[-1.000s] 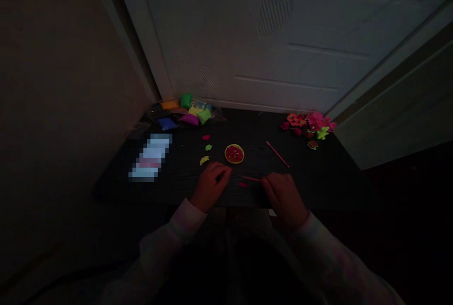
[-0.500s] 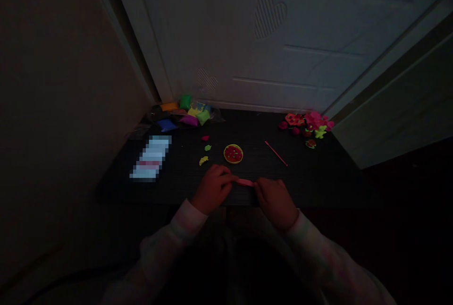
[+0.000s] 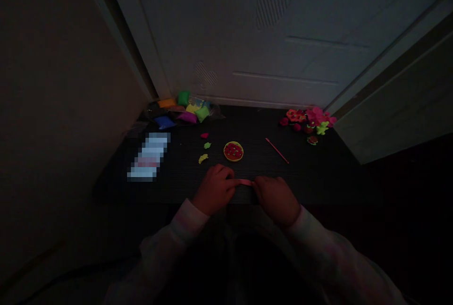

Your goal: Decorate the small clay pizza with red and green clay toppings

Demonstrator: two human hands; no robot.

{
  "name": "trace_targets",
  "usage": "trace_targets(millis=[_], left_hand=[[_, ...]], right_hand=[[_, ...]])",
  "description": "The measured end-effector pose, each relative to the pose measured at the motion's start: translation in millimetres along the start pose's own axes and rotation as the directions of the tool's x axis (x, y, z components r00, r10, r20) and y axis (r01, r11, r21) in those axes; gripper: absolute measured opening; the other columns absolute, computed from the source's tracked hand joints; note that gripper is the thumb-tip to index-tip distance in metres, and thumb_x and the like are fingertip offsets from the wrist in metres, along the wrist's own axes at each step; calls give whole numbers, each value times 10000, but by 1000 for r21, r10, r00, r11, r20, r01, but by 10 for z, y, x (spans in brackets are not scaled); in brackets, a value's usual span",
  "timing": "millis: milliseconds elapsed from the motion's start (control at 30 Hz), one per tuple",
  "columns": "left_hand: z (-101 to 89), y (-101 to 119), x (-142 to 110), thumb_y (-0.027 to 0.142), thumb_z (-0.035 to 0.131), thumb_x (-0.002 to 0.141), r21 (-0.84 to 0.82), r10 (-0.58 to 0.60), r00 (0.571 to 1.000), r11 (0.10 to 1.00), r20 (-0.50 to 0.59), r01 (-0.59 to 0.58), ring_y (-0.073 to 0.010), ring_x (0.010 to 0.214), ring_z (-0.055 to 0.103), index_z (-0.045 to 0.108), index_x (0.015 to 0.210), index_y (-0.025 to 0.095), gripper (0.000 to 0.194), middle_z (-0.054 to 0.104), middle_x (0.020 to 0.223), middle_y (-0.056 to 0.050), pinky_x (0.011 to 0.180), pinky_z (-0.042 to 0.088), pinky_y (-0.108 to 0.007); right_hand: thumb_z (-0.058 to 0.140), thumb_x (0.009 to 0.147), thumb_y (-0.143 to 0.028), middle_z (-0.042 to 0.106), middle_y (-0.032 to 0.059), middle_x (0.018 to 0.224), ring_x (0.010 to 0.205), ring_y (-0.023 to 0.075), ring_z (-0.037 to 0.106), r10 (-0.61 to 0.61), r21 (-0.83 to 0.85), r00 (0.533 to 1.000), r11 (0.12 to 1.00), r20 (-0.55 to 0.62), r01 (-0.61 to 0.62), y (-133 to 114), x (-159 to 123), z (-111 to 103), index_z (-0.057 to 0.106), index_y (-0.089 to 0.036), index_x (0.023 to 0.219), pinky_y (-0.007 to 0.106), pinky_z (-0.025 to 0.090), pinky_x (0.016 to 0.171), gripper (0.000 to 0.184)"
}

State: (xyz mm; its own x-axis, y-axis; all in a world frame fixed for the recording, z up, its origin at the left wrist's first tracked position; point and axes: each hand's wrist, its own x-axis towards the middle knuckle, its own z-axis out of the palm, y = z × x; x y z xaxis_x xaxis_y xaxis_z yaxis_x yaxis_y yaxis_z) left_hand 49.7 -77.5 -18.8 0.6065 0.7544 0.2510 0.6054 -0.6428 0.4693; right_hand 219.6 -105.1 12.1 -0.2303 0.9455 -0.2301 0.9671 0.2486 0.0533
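A short pink strip of modelling clay (image 3: 245, 182) stretches between my two hands, low over the near part of the dark table. My left hand (image 3: 214, 190) pinches its left end between thumb and fingers. At the right end, my right hand (image 3: 278, 199) is closed on the strip, its fingertips partly hidden. Just beyond my hands lies a round yellow-rimmed piece (image 3: 233, 152) with red bits inside, like a small pie. Left of it are a yellow clay piece (image 3: 203, 158), a green leaf-like piece (image 3: 207, 145) and a small red piece (image 3: 204, 135).
A thin pink tool (image 3: 277, 150) lies right of the pie. Several coloured clay packets (image 3: 187, 117) sit at the back left, behind a blurred-out bright rectangle (image 3: 148, 157). Pink, red and yellow-green clay figures (image 3: 316, 117) cluster at the back right. A white door panel (image 3: 219, 40) rises behind the table (image 3: 318, 177).
The view has shifted slightly. Both hands keep hold of the pink strip, whose visible stretch looks a little shorter and more bent. The other things lie as before.
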Motion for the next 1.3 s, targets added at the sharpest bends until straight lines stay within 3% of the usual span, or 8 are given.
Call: trace_targets(millis=[467, 1300], left_hand=[[25, 63, 45, 126, 462, 782, 65, -9, 999, 998, 42, 6, -191, 837, 427, 623, 940, 232, 250, 564, 840, -38, 735, 374, -349], [30, 174, -2, 132, 456, 785, 119, -18, 999, 993, 41, 13, -219, 876, 422, 595, 971, 206, 243, 571, 891, -60, 727, 379, -375]], right_hand=[[273, 889, -382, 670, 100, 756, 690, 206, 645, -53, -68, 990, 996, 134, 63, 56, 72, -144, 608, -167, 825, 308, 377, 611, 403], [257, 891, -368, 676, 110, 722, 682, 228, 655, -21, -110, 991, 993, 129, 36, 35, 40, -119, 597, -166, 826, 327, 426, 608, 401]])
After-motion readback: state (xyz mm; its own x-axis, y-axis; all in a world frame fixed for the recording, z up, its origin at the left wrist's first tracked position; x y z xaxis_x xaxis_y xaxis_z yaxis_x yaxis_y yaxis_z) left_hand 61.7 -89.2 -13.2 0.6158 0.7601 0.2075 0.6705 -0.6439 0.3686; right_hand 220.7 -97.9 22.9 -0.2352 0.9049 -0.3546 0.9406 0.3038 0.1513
